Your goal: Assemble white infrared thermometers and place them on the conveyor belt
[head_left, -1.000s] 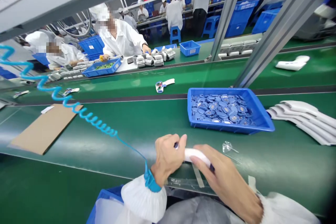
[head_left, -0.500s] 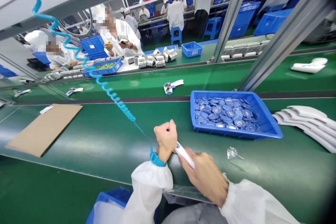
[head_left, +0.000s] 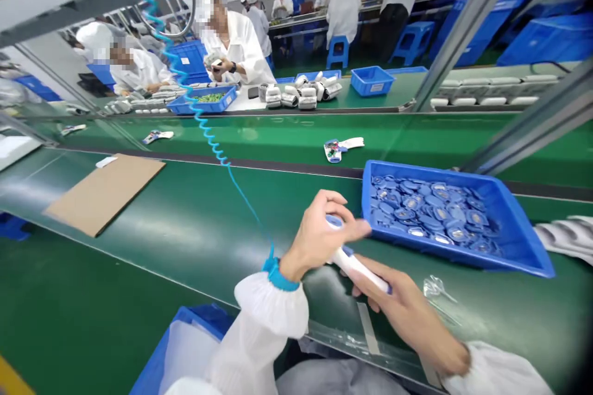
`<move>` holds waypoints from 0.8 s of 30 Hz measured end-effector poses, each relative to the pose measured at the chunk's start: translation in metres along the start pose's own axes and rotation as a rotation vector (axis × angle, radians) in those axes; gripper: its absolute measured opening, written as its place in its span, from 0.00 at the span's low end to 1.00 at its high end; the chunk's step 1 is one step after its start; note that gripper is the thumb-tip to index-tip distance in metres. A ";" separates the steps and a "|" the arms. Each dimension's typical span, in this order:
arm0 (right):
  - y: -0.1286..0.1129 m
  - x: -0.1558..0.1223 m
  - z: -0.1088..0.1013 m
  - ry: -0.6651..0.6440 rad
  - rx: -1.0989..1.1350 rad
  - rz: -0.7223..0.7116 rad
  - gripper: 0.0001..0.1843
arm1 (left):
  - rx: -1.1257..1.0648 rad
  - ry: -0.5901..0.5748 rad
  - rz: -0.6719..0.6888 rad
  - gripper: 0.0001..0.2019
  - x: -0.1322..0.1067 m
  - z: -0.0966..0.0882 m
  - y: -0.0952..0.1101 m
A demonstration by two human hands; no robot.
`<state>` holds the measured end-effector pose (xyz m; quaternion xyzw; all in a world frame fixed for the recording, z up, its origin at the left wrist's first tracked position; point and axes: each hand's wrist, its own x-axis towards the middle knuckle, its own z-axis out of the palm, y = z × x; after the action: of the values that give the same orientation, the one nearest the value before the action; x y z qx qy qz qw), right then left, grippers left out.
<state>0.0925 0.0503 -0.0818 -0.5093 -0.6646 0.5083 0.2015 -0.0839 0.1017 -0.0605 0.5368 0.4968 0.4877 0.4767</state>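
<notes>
A white and blue gun-shaped handheld thermometer is held between my two hands above the green bench. My right hand is wrapped round its white handle. My left hand closes its bent fingers on the blue-topped head, with the thumb stretched out to the right; the fingers partly cover that end. A blue wrist strap with a coiled cord is on my left wrist. Close behind my hands, to the right, stands a blue bin full of small blue oval parts.
White shell parts lie at the right edge, and a small clear plastic piece near my right hand. A cardboard sheet is on the left. An opened device lies on the belt beyond. Co-workers sit across; metal posts rise between.
The view has shifted, so the scene sits further right or left lower. My left hand has turned from a fist, fingers now on the thermometer's head, thumb extended. My right hand still holds the handle.
</notes>
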 end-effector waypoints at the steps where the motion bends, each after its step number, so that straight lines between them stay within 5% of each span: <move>1: 0.003 -0.004 -0.009 -0.023 0.059 0.011 0.30 | -0.052 -0.105 -0.010 0.25 -0.010 -0.002 0.008; 3: 0.009 -0.010 -0.023 -0.076 0.140 0.018 0.29 | -0.054 -0.214 -0.039 0.25 -0.028 -0.004 0.020; 7: 0.016 -0.013 -0.030 -0.152 0.163 0.022 0.28 | 0.046 -0.186 -0.047 0.15 -0.049 0.002 0.029; 10: 0.014 -0.016 -0.020 -0.071 -0.023 -0.011 0.27 | 0.149 -0.058 -0.001 0.11 -0.053 0.015 0.025; 13: 0.002 -0.026 -0.010 -0.033 -0.271 -0.060 0.24 | 0.314 0.116 -0.035 0.18 -0.053 0.018 0.017; 16: -0.022 -0.024 -0.018 -0.152 -0.414 -0.056 0.25 | 0.445 -0.103 -0.080 0.17 -0.046 -0.008 0.017; 18: -0.042 -0.004 -0.040 -0.244 -0.397 -0.066 0.23 | 0.423 -0.387 -0.138 0.12 -0.033 -0.038 0.023; 20: -0.058 0.036 -0.077 -0.253 -0.347 -0.152 0.19 | 0.323 -0.504 -0.238 0.10 -0.014 -0.069 0.033; 22: -0.065 0.090 -0.122 -0.096 -0.414 -0.318 0.19 | 0.290 -0.398 -0.251 0.10 0.006 -0.091 0.045; 24: -0.059 0.150 -0.166 0.198 -0.649 -0.367 0.20 | 0.390 -0.171 -0.119 0.10 0.024 -0.098 0.056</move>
<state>0.1347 0.2630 -0.0009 -0.4659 -0.8483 0.1754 0.1806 -0.1768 0.1257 0.0032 0.6281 0.5702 0.3061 0.4320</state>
